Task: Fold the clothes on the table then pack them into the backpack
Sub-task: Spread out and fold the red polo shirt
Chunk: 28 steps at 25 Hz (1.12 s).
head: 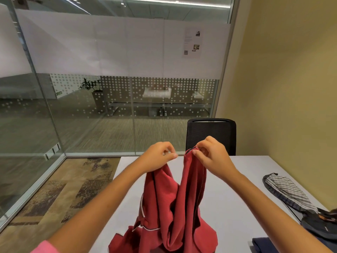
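Item 1, left hand (160,154): I log its grip as pinched, thumb and fingertips pressed together on one upper edge of the red garment (173,207), cloth draping below the wrist.

Item 2, right hand (211,156): I log its grip as pinched on the other upper edge, fingers curled over a dark-trimmed hem at the fingertips. The two hands sit near each other, level, a narrow gap between them.

Item 3, red garment: hangs down from both grips, long axis running vertically from the hands toward me; lower part bunched on the white counter (237,179) directly beneath. White piping shows on its left side.

Item 4, right of the right hand, on the counter: striped cloth (288,192), a dark backpack (317,225) nearer me, then a navy folded piece (264,245).

Item 5, beyond the right hand: black mesh chair (211,136).
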{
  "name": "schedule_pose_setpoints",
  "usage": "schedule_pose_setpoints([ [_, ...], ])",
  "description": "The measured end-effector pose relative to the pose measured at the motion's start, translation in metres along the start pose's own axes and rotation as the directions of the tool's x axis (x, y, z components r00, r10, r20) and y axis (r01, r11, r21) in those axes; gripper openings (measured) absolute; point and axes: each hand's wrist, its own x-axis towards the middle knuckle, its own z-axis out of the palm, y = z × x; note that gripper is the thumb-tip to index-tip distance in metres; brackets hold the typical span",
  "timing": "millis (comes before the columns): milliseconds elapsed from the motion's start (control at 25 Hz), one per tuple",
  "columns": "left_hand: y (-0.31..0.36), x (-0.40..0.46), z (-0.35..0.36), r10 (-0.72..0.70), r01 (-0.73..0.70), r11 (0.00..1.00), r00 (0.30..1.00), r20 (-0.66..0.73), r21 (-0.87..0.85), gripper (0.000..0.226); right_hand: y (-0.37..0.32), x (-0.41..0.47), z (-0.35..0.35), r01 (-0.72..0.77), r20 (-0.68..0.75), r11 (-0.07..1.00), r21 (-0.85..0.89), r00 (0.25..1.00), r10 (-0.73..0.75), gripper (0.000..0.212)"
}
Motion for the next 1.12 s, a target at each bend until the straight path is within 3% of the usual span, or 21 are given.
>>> schedule_pose_setpoints([
  [80,-0.037,-0.001,-0.021,-0.163,0.149,0.966,0.985,0.053,0.212,0.024,0.020,0.006,-0.015,-0.071,-0.030,0.997,-0.025,0.997,0.070,0.008],
  [160,-0.085,-0.009,-0.045,-0.385,0.317,0.868,0.916,0.113,0.383,0.035,0.043,0.010,-0.031,-0.165,-0.090,0.985,-0.043,0.983,0.161,0.008],
  [280,-0.143,-0.025,-0.070,-0.601,0.363,0.673,0.777,0.190,0.645,0.059,0.078,0.016,-0.055,-0.321,-0.184,0.947,-0.011,0.932,0.313,0.010],
  [360,-0.163,-0.038,-0.082,-0.666,0.382,0.614,0.720,0.193,0.690,0.064,0.098,0.021,-0.069,-0.383,-0.206,0.920,-0.079,0.909,0.361,0.011],
  [440,-0.173,-0.051,-0.095,-0.663,0.489,0.680,0.728,0.172,0.546,0.053,0.115,0.025,-0.082,-0.426,-0.212,0.893,-0.144,0.895,0.393,0.011],
  [560,-0.181,-0.065,-0.123,-0.685,0.692,0.722,0.717,0.129,-0.010,0.032,0.137,0.028,-0.099,-0.480,-0.234,0.847,-0.228,0.872,0.431,0.012],
  [640,-0.183,-0.069,-0.146,-0.675,0.677,0.700,0.731,0.099,-0.226,0.020,0.149,0.029,-0.108,-0.475,-0.231,0.828,-0.300,0.878,0.420,0.020],
  [720,-0.177,-0.069,-0.166,-0.644,0.625,0.723,0.764,0.040,-0.296,0.018,0.160,0.029,-0.117,-0.461,-0.202,0.802,-0.380,0.887,0.415,0.027],
  [840,-0.167,-0.065,-0.193,-0.605,0.577,0.771,0.796,-0.028,-0.269,0.016,0.172,0.030,-0.130,-0.453,-0.108,0.736,-0.503,0.878,0.467,0.028],
  [920,-0.161,-0.061,-0.211,-0.551,0.542,0.833,0.830,-0.087,-0.111,0.021,0.172,0.032,-0.139,-0.477,-0.081,0.694,-0.539,0.849,0.521,0.024],
  [1000,-0.157,-0.053,-0.227,-0.443,0.487,0.864,0.857,-0.261,0.131,0.024,0.167,0.040,-0.150,-0.497,-0.115,0.685,-0.533,0.844,0.523,0.018],
  [1120,-0.140,-0.034,-0.246,-0.261,0.483,0.820,0.792,-0.552,0.306,0.021,0.151,0.059,-0.174,-0.532,-0.167,0.698,-0.479,0.836,0.523,0.006],
])
